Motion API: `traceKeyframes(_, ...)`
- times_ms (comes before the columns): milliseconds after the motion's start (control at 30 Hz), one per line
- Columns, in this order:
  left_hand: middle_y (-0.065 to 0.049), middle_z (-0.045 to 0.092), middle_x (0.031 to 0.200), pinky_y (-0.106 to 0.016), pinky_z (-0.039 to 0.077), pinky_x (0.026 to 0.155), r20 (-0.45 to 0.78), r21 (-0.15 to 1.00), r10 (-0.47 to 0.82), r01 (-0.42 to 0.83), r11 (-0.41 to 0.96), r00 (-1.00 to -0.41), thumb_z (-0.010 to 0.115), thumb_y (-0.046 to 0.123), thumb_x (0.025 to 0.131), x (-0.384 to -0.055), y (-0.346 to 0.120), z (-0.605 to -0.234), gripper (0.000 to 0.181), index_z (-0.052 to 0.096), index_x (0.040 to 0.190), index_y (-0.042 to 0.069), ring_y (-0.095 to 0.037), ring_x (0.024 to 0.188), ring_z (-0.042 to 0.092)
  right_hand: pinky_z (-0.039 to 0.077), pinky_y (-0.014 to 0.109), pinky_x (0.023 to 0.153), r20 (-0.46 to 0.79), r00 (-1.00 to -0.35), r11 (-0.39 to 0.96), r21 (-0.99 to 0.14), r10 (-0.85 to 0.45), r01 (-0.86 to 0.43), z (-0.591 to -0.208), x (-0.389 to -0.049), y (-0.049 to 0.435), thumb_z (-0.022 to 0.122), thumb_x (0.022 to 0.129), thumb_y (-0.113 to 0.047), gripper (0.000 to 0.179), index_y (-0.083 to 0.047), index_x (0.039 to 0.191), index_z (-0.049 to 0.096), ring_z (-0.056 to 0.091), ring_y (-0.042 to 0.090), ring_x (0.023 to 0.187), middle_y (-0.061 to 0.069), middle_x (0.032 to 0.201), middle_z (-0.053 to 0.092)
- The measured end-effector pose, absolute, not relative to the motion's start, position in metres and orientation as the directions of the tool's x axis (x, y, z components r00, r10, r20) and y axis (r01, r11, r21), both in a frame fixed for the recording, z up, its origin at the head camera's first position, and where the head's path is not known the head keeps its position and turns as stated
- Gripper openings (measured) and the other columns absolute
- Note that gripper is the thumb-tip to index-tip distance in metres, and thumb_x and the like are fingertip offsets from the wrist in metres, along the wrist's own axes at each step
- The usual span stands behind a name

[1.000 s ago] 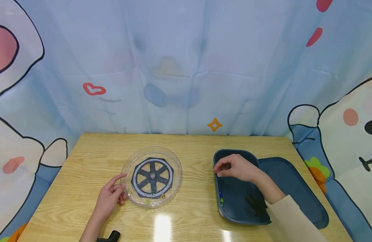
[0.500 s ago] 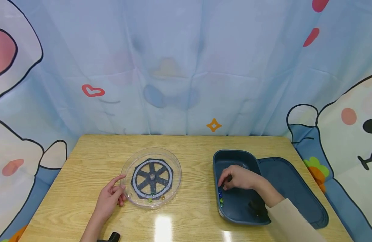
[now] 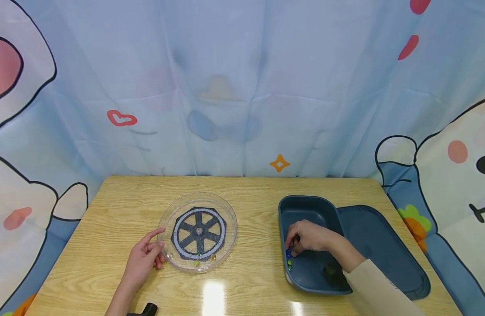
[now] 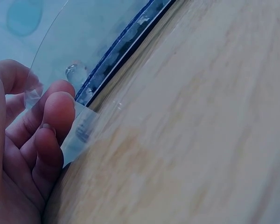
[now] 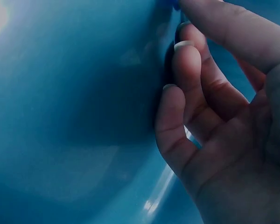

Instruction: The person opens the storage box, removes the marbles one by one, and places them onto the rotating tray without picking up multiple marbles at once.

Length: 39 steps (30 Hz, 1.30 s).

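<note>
On the left, a round clear dish [image 3: 166,216] has a dark, six-spoked wheel shape [image 3: 199,232] on its bottom and several glass marbles [image 3: 213,257] near its front. My left hand [image 3: 143,259] holds the dish's left rim with thumb and index finger, the other fingers loosely curled. My right hand [image 3: 311,239] reaches down inside a dark blue tray [image 3: 305,276], thumb and index fingertips around a blue marble [image 3: 288,252] by the left wall. Green marbles [image 3: 290,263] lie just in front of it. In the right wrist view only a sliver of the blue marble [image 5: 176,3] shows.
A flat dark blue lid [image 3: 384,250] lies right of the tray, partly behind the right forearm. Both stand on a wooden table [image 3: 258,245]. A black object [image 3: 149,309] sits by the left wrist. A printed curtain [image 3: 226,87] hangs behind the table.
My right hand has come down from the tray's back left rim to the marbles along its left wall. In the dish, a yellow-green marble has shifted slightly. My left hand stays put.
</note>
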<state>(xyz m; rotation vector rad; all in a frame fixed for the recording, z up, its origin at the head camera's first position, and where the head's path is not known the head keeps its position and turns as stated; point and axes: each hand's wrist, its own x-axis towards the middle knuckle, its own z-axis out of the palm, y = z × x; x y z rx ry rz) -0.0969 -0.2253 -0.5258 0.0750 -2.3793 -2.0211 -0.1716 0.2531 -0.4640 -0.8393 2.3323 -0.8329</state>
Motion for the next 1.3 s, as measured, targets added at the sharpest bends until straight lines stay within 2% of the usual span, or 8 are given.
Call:
traceKeyframes(600,-0.012,0.061,0.064,-0.029,0.051,0.047,-0.020,0.988,-0.052,-0.028,0.151,-0.998,0.057,0.006,0.101,-0.096,-0.224,-0.524,0.037,0.054,0.138,0.004,-0.014,0.046,0.053,0.053,0.027,0.063,-0.273,-0.723,0.649,-0.695,-0.635,-0.309,-0.451,-0.172,0.260,0.080,0.083,-0.008,0.012,-0.013,0.094,0.077,0.062,0.008,0.072,-0.006,0.085,0.068)
traceKeyframes(967,-0.012,0.061,0.065,-0.029,0.050,0.047,-0.029,0.991,-0.043,-0.034,0.131,-0.999,0.058,0.008,0.101,-0.096,-0.224,-0.522,0.037,0.055,0.138,0.005,-0.015,0.047,0.053,0.052,0.029,0.065,-0.161,-0.811,0.651,-0.691,-0.563,-0.315,-0.443,-0.177,0.271,0.075,0.090,-0.016,0.013,-0.010,0.101,0.075,0.061,0.011,0.072,-0.007,0.087,0.068)
traceKeyframes(1167,-0.012,0.061,0.064,-0.029,0.051,0.047,-0.030,0.991,-0.040,-0.035,0.129,-0.999,0.058,0.008,0.101,-0.096,-0.224,-0.522,0.038,0.054,0.139,0.005,-0.015,0.047,0.053,0.055,0.030,0.069,-0.112,-0.827,0.616,-0.723,-0.550,-0.312,-0.433,-0.177,0.271,0.073,0.092,-0.020,0.018,-0.009,0.107,0.074,0.065,0.011,0.080,0.003,0.100,0.071)
traceKeyframes(1300,-0.011,0.061,0.064,-0.029,0.051,0.047,-0.030,0.991,-0.043,-0.036,0.129,-0.999,0.058,0.009,0.102,-0.095,-0.225,-0.522,0.038,0.054,0.139,0.005,-0.015,0.047,0.053,0.054,0.030,0.069,-0.087,-0.835,0.595,-0.741,-0.544,-0.310,-0.426,-0.177,0.267,0.072,0.093,-0.021,0.020,-0.009,0.109,0.074,0.065,0.012,0.081,0.001,0.098,0.071)
